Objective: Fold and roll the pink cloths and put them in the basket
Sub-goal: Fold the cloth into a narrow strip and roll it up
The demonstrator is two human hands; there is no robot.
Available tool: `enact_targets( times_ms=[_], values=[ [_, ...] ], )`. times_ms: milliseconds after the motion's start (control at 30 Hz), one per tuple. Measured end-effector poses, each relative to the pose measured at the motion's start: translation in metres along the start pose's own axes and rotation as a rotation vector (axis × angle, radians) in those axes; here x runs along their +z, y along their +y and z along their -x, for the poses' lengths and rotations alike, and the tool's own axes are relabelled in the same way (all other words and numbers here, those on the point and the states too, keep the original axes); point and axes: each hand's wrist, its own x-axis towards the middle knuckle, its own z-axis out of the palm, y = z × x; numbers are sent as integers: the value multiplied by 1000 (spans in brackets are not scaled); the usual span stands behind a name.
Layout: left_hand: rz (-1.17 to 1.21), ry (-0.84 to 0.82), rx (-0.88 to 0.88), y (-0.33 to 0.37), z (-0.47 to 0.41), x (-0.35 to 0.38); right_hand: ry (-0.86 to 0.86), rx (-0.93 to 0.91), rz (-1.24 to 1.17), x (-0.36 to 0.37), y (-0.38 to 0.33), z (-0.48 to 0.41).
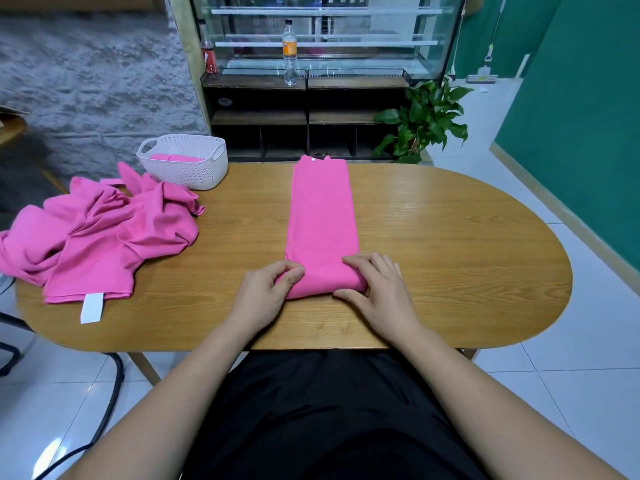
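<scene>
Left hand (pixel 266 289) and right hand (pixel 375 285) curl round the rolled near end of the long folded pink cloth (pixel 322 209) on the oval wooden worktop (pixel 450 237); I'd keep rolling tight and square.

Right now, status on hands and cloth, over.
Left hand and right hand grip the rolled near end of the folded pink cloth. Rest lies flat on the table. Basket back left; loose pink pile clear of the roll.
</scene>
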Motion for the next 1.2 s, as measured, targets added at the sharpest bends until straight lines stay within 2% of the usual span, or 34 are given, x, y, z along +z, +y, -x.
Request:
enact_targets(
  times_ms=[167,267,400,633,767,933,1200],
  values=[
    [-8,49,103,1,3,3,-56,19,42,-1,-1,-1],
    [-54,68,150,-3,3,2,-83,131,-19,-6,-7,-2],
    [-99,-11,149,1,5,2,-65,186,-64,-7,-9,-4],
    [-68,-35,54,-1,3,0,-23,160,-47,0,2,-3],
    [-36,-65,70,3,4,0,5,154,-59,0,4,-3],
    [-45,-49,84,4,4,0,-59,3,0,-3,-4,-1],
    [-95,32,175,-3,5,2,-73,-4,-55,-1,0,-2]
  ],
)
